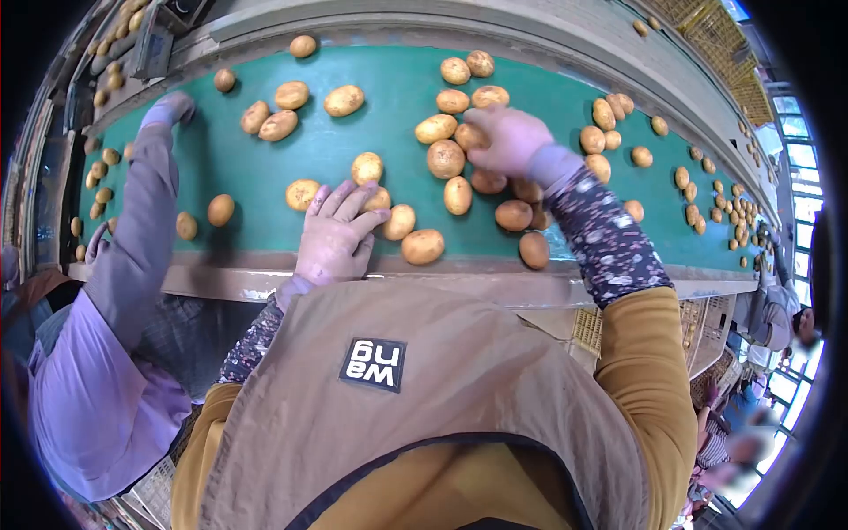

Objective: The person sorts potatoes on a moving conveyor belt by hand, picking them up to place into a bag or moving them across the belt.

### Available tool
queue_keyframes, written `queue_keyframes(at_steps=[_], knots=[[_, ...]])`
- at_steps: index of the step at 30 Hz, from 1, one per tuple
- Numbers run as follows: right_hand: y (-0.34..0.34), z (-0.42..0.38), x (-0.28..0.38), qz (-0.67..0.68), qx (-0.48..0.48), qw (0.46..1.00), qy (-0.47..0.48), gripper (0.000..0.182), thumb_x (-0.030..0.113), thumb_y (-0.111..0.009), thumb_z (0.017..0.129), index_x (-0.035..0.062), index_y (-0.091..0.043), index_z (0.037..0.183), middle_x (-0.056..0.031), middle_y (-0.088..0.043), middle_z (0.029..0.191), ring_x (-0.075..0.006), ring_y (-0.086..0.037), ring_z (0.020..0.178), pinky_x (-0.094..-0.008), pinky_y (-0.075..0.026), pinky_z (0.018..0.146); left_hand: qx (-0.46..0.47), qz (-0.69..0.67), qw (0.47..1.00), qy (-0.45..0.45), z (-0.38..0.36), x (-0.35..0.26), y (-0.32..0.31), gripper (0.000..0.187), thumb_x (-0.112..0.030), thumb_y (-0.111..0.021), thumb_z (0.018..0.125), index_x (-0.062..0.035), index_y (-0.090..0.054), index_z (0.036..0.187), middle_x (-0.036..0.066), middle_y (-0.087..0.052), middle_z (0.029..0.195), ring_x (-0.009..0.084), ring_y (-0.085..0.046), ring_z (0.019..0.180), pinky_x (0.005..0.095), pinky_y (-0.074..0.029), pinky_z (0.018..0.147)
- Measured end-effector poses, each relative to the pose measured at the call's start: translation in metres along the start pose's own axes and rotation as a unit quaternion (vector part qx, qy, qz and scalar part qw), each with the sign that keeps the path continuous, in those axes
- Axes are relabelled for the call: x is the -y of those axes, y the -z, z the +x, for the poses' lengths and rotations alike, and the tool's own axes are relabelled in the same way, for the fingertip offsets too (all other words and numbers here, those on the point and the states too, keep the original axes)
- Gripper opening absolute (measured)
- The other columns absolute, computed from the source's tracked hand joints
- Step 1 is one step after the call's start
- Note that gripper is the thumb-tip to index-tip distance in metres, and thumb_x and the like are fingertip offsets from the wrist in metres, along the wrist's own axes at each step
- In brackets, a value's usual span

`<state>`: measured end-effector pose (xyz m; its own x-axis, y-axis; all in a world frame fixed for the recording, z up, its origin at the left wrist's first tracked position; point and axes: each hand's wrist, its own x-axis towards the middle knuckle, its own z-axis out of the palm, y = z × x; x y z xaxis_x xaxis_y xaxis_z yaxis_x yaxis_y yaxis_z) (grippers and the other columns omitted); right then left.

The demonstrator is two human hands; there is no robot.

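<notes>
Many potatoes lie on a green conveyor belt (265, 168). My left hand (337, 231) rests palm down near the belt's front edge, fingers spread and touching or nearly touching a potato (375, 200). Another potato (302, 194) lies just left of its fingers. Farther right and deeper over the belt, my right hand (508, 141) is closed around a potato (471, 136) in the middle of a cluster. Beside that hand are a round potato (445, 159) and a long one (435, 129). Darker potatoes (513, 215) lie below my right wrist.
At the left a co-worker in a purple garment (97, 389) reaches a gloved hand (175, 107) over the belt. A metal rail (353, 25) runs along the far side. More potatoes (742, 212) and people are at the right, with yellow crates (587, 331) below the front edge.
</notes>
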<state>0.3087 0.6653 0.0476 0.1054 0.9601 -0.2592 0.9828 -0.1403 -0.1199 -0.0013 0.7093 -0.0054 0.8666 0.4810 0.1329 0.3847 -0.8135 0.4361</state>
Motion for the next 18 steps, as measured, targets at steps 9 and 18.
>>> queue_keyframes(at_steps=[9, 18], knots=[[0.019, 0.014, -0.083, 0.292, -0.160, 0.942, -0.035, 0.057, 0.040, -0.071, 0.081, 0.0106, -0.055, 0.128, -0.0065, -0.066, 0.106, -0.0143, -0.061, 0.086, -0.0304, -0.052, 0.073, -0.067, -0.009, 0.998, -0.018, -0.008, 0.019, -0.003, 0.039, -0.009, -0.066, 0.077, -0.0188, -0.067, 0.115, 0.009, -0.060, 0.128, 0.0352, -0.050, 0.126, 0.0530, -0.031, 0.111], [-0.016, 0.026, -0.132, 0.175, 0.003, 0.934, -0.313, 0.053, 0.042, -0.067, 0.081, 0.0035, -0.064, 0.117, -0.0171, -0.065, 0.116, -0.0320, -0.062, 0.109, -0.0411, -0.048, 0.096, -0.033, -0.006, 0.999, -0.008, -0.006, 0.027, 0.005, 0.034, -0.015, -0.068, 0.078, -0.0159, -0.068, 0.112, 0.007, -0.063, 0.123, 0.0329, -0.052, 0.124, 0.0553, -0.028, 0.111]])
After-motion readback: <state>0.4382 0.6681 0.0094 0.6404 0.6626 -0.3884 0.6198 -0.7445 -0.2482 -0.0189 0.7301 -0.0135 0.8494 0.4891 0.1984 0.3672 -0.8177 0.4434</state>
